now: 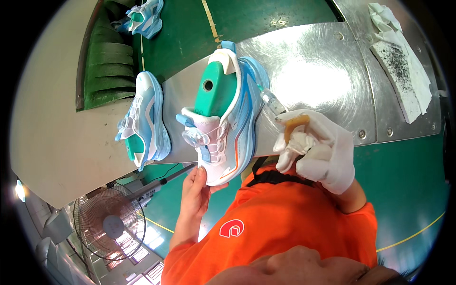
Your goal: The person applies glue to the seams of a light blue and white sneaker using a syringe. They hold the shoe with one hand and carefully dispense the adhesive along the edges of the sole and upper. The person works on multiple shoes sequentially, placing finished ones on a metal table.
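Observation:
My bare left hand grips the toe of a white and light-blue sneaker, its thumb on the upper. The sneaker has its heel pointing away from me, a clear dial on the tongue and a green shoe last inside it. In a white glove, my right hand has its fingers curled around a clear syringe. The syringe's thin tip is close to the sneaker's side near the heel; whether it touches cannot be told. A yellow-brown patch shows on the glove beside the syringe.
Left of the held sneaker, a similar sneaker stands on the work surface; another sneaker is farther off on the green belt. A dirty white pad with crumpled cloth lies at the far right. A fan stands at lower left.

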Demonstrator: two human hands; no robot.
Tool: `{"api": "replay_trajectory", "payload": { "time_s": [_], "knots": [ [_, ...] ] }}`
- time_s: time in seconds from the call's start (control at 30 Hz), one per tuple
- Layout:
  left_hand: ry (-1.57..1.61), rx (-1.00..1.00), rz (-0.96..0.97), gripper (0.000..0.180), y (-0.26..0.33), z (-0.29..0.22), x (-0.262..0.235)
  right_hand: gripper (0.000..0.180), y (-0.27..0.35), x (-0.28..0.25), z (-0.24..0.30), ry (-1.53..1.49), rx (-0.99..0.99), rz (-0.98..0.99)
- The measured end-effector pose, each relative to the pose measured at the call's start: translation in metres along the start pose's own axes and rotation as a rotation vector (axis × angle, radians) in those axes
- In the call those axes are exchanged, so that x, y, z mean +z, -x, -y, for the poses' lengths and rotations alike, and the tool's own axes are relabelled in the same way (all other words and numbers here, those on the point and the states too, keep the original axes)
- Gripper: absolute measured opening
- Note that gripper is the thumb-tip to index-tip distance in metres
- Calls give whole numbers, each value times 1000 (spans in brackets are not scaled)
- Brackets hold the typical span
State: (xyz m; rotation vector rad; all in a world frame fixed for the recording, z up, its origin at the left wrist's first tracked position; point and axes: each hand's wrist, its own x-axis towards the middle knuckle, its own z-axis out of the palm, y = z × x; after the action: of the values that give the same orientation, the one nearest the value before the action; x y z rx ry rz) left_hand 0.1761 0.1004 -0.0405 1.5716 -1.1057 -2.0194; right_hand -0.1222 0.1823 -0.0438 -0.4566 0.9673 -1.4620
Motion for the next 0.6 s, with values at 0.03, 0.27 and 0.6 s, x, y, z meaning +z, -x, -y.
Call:
{"api": "replay_trajectory", "payload": {
  "time_s": [0.03,0.27,0.6],
  "knots": [
    [-15,-1,1,53,0,1,-2,51,1,0,0,8,5,2],
    [-815,554,-343,59,-12,-18,-11,63,6,-11,-10,-96,-279,-60],
    [-817,904,-171,62,-68,-62,58,68,23,-42,-23,419,-481,-364]
  ]
}}
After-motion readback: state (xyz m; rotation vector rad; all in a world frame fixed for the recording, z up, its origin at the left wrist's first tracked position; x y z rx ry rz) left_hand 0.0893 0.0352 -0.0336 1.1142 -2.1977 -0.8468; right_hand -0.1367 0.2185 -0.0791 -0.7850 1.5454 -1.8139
